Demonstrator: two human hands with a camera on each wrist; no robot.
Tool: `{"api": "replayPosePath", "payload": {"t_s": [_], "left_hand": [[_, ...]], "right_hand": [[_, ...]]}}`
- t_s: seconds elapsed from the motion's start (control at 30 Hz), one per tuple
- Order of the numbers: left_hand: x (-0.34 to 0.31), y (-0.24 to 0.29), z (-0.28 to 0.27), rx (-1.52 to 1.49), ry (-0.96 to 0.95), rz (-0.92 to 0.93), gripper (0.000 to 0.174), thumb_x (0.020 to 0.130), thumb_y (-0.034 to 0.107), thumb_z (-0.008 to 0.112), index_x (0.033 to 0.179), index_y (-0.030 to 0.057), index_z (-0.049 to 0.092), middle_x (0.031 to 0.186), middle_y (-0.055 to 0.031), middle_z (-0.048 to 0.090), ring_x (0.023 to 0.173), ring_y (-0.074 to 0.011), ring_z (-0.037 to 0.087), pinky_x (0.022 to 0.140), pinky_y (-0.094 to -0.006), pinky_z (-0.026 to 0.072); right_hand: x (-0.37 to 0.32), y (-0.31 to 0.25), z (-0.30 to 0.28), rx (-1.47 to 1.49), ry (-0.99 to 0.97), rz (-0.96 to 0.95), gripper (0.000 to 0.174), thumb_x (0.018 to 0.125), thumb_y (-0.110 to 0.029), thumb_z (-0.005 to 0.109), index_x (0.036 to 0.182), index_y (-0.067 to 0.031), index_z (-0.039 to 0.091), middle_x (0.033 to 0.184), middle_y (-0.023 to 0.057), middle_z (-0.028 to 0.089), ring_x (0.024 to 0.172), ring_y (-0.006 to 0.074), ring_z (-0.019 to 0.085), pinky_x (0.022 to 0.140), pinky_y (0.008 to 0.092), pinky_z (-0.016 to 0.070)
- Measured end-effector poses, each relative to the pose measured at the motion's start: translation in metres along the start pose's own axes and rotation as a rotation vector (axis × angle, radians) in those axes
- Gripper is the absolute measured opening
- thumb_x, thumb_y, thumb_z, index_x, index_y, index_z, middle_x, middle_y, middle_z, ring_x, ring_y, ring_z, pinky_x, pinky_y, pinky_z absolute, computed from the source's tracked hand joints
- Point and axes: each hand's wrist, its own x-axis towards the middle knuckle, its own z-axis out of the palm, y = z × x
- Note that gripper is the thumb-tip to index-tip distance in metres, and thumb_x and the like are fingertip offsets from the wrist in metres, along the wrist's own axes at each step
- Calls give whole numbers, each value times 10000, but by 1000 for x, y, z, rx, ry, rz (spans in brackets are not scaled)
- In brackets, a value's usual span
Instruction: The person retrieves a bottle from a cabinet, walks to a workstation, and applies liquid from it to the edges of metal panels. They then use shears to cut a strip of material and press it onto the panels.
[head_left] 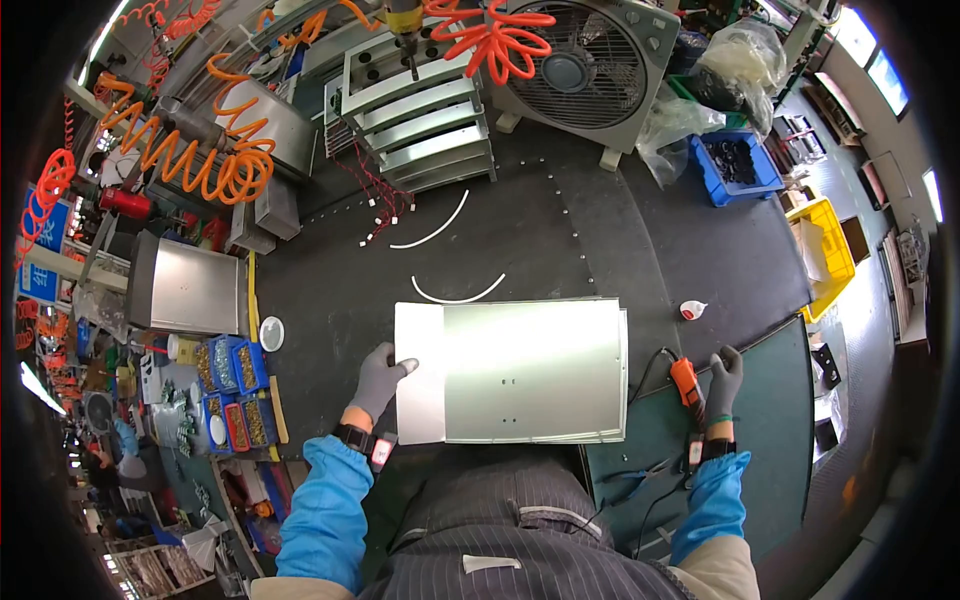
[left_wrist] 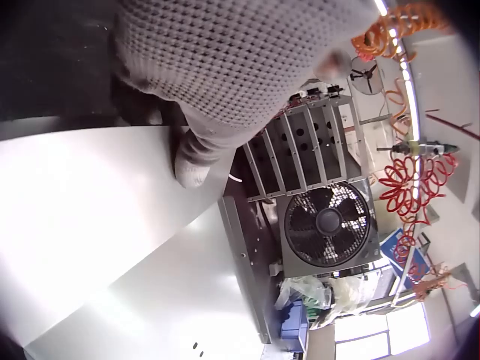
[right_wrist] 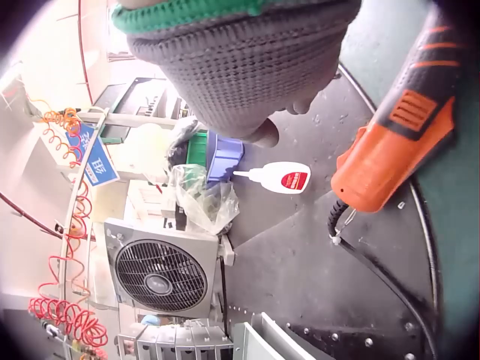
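A flat silver sheet-metal panel (head_left: 535, 370) with a paler left strip (head_left: 420, 375) lies at the table's front, in front of the person. At its left edge the gloved left hand (head_left: 378, 382) holds that strip, its thumb (left_wrist: 193, 169) over the top face; its other fingers are partly hidden. To the right of the panel is the gloved right hand (head_left: 724, 385), fingers loosely curled with nothing in them. Just beside it lies an orange and black corded power tool (head_left: 686, 382). A white squeeze bottle with a red label (right_wrist: 281, 178) lies beyond that hand.
Two thin white tubes (head_left: 458, 300) lie behind the panel. Farther back stand a slatted metal frame (head_left: 430, 130) with red wires and a box fan (head_left: 580, 70). Pliers (head_left: 635, 480) lie front right. Blue parts bins (head_left: 250, 365) are at left, a blue crate (head_left: 740, 170) at back right.
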Motion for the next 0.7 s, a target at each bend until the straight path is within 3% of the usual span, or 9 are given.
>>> {"api": "replayPosePath", "payload": {"t_s": [0.07,0.23,0.27,0.33,0.37,0.4,0.5,0.6,0.7], "left_hand": [[-6,9,-12,-214,-186,-58,394,932,172,696,1247,-58,646,1118,-128,722,979,-188,674,877,-342,531],[-9,11,-31,-454,-381,-27,395,952,211,666,1211,-87,665,1097,-106,723,1003,-185,664,916,-353,514],[-10,11,-42,-411,-353,21,394,951,221,667,1195,-89,675,1083,-107,725,994,-182,665,913,-346,511],[-11,8,-75,-372,-321,67,414,954,260,668,1165,-95,689,1061,-110,732,973,-169,663,903,-333,506],[-11,5,-99,-383,-325,73,434,958,288,668,1152,-100,693,1053,-111,736,960,-159,661,894,-326,505],[-14,2,-125,-391,-265,139,419,963,307,666,1072,-94,715,976,-105,735,889,-153,666,843,-314,513],[-41,22,-242,-352,-203,112,408,968,317,666,1017,-84,721,924,-98,732,814,-152,672,776,-305,527],[-55,15,-357,-327,-45,121,425,948,339,692,1047,-74,705,921,-88,731,762,-143,668,699,-311,528],[-71,16,-455,-301,78,116,450,925,353,716,1073,-72,693,914,-78,720,760,-138,662,688,-307,518]], "right_hand": [[-19,-5,-11,60,22,-13,288,915,-109,668,1183,-4,664,1071,34,664,948,136,578,862,287,477],[-52,12,-33,73,6,-43,220,947,-113,620,1140,-14,658,990,-14,637,889,91,556,788,257,464],[-67,0,-29,55,-18,-116,202,962,-113,586,1123,-6,642,1014,21,629,933,129,564,835,289,470],[-84,-12,-31,-490,-58,-668,217,977,-126,538,1122,19,608,1106,111,612,1053,230,553,951,366,450],[-88,-16,-30,-592,-61,-755,204,988,-129,542,1123,12,603,1088,79,607,1035,206,556,927,340,462],[-92,-16,-22,59,-114,-150,202,1007,-147,548,1124,6,610,1073,48,598,1016,165,553,897,305,470],[-131,-53,15,289,-215,-163,213,1020,-170,554,1131,1,617,1061,23,587,972,121,545,862,275,471],[-154,-69,47,109,-181,-223,212,1014,-160,555,1123,9,621,1042,25,594,941,121,547,860,277,468],[-180,-81,78,198,-214,-304,197,1001,-139,558,1101,14,632,1015,18,593,917,120,539,853,275,460]]}}
